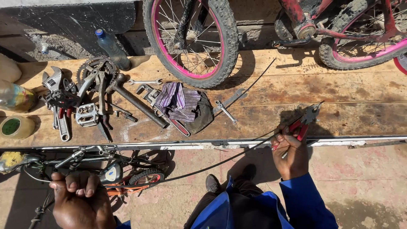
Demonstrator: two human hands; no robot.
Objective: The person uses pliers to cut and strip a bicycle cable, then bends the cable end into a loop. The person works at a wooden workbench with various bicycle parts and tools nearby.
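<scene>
Across the foreground, a long black cable (pixel 220 163) ran taut between the two hands. Left hand (pixel 80 199): closed in a fist around the cable's near end, low at the frame's edge, apparently to keep the line stretched. Right hand (pixel 290 152): wrapped shut on red-handled pliers (pixel 304 121), whose nose pointed up and away over the bench; whether the tips gripped the cable could not be told. Wooden bench (pixel 339 101): bare boards beside and beyond the pliers, giving open room on that side; its metal front edge (pixel 190 145) ran just beneath the cable. Left part of bench crowded: crankset with pedal (pixel 95 91), adjustable wrench (pixel 53 80), hammer (pixel 135 99), small spanners, striped cloth (pixel 178 99), plastic bottle (pixel 111 47). Behind: pink-rimmed bicycle wheel (pixel 190 38) standing on the boards, red frame (pixel 339 29) alongside. Below the bench, a small bicycle (pixel 114 171) lay on the ground near the left hand.
</scene>
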